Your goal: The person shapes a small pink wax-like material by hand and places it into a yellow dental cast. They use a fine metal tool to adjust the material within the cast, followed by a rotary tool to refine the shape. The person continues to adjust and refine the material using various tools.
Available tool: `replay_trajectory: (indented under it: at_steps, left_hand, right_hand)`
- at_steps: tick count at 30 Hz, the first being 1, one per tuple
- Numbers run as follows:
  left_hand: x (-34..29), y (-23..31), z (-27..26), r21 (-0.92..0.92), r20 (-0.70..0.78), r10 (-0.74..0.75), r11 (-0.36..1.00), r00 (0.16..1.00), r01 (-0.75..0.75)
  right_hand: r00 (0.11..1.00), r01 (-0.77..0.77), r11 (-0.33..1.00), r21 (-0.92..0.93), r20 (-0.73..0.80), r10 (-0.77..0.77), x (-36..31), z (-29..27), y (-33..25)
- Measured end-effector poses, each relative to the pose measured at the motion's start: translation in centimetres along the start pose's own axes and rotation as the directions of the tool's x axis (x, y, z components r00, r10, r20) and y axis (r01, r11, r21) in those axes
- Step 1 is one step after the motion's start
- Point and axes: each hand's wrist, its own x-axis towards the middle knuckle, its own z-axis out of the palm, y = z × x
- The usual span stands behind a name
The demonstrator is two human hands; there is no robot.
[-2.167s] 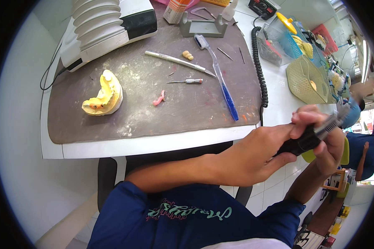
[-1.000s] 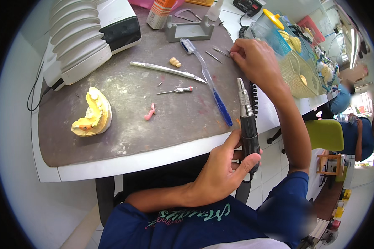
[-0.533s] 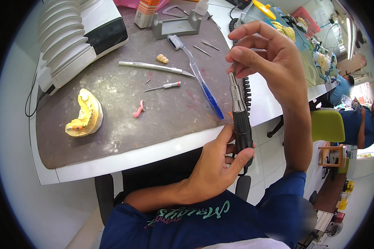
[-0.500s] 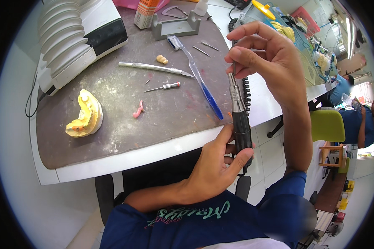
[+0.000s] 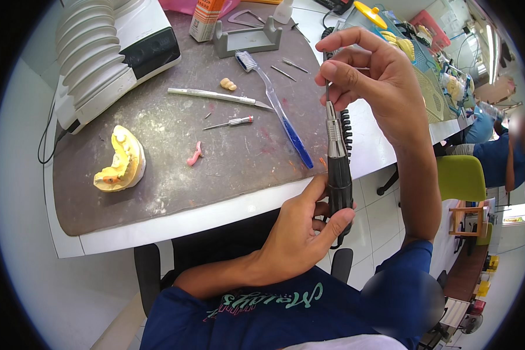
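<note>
My left hand (image 5: 300,233) is wrapped round the black body of a rotary handpiece (image 5: 339,172), held nearly upright beyond the table's front edge. Its silver nose points up. Above it, my right hand (image 5: 373,76) pinches a thin metal bur (image 5: 328,90) between thumb and fingers, with the bur's lower end at the tip of the nose; how deep it sits I cannot tell. The coiled cord (image 5: 347,131) runs behind the handpiece. Nearest on the table lies a toothbrush (image 5: 277,108) with a blue handle end. Two loose burs (image 5: 283,73) lie past it.
On the grey mat are a yellow dental model (image 5: 122,160), a pink piece (image 5: 195,154), a small screwdriver (image 5: 230,122), a craft knife (image 5: 219,96) and tooth-coloured crowns (image 5: 228,84). A grey handpiece cradle (image 5: 248,39) and a white ribbed hose (image 5: 90,49) stand behind. People work at far right.
The handpiece stands slightly more upright, and more of the bur shows below my right fingers. My hands otherwise keep their places. At far right, a person has shifted.
</note>
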Motion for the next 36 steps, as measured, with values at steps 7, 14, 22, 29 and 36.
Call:
replay_trajectory:
  at_steps: [7,14,22,29,36]
  left_hand:
    - [-0.1,0.2,-0.2,0.018,0.017,-0.026,0.999,1.0,0.026]
    - [-0.2,0.1,-0.2,0.03,0.0,-0.025,0.999,1.0,0.025]
    - [-0.2,0.1,-0.1,-0.005,-0.012,-0.013,1.0,1.0,0.013]
    - [-0.2,0.2,0.0,-0.043,-0.004,0.01,0.999,1.0,-0.01]
    - [-0.2,0.2,0.0,-0.064,-0.008,0.013,0.998,1.0,-0.013]
  right_hand:
    - [0.995,-0.076,0.997,0.017,0.061,0.075,0.4,-0.8,-0.3]
    - [0.995,-0.088,0.992,0.095,0.062,0.082,0.1,-1.1,-0.2]
    - [0.981,-0.146,0.988,0.053,0.139,0.138,-0.4,-1.2,-0.3]
    - [0.986,-0.119,0.992,0.049,0.123,0.112,-0.7,-1.3,0.5]
    - [0.982,-0.148,0.987,0.066,0.13,0.139,-0.5,-0.9,0.1]
